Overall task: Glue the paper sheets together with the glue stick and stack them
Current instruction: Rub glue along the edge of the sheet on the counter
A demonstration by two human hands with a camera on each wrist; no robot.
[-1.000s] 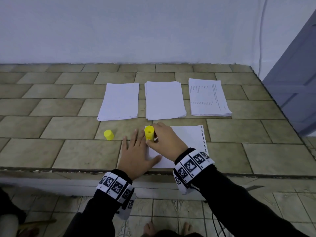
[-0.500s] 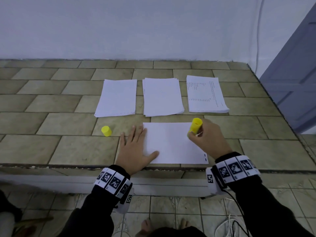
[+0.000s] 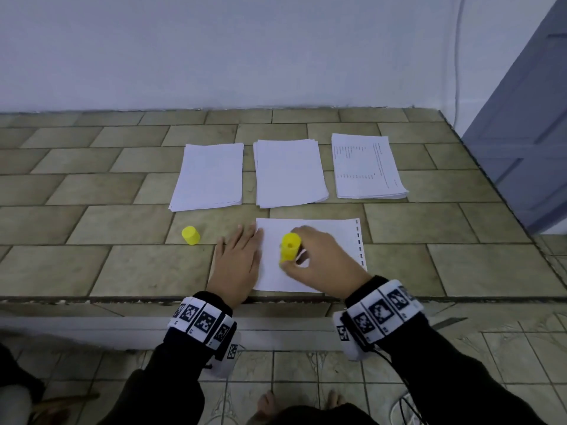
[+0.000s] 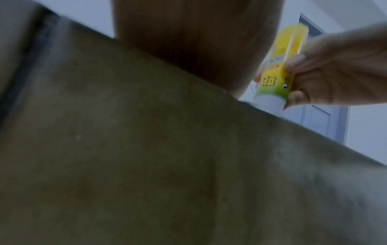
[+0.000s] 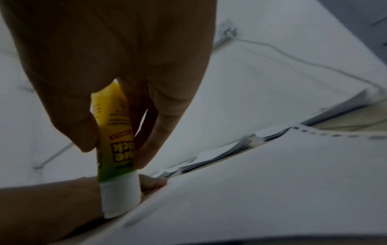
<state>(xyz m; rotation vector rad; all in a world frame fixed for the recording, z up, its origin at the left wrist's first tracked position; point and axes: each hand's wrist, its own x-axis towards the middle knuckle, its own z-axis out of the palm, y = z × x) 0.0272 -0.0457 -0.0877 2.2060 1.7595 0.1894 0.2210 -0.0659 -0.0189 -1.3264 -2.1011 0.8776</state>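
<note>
The yellow and green glue stick stands with its white end down on a single white paper sheet. That sheet lies flat near the front edge of the tan tiled counter. It has a row of small dark marks along its right side.

The right hand holds the glue stick, with the thumb and fingers curled round its sides. In the right wrist view the white tip touches the paper.

The left hand lies flat on the counter, fingers straight and spread a little. Its fingertips and thumb side rest on the left edge of the sheet, just beside the glue stick.

A small yellow round cap stands on the counter to the left of the left hand, apart from it.

Farther back lie three piles of paper in a row. The left white pile and the middle white pile look blank. The right pile with printed lines has small dark writing on top.

Behind the counter is a pale wall. A grey-blue door is on the right.
</note>
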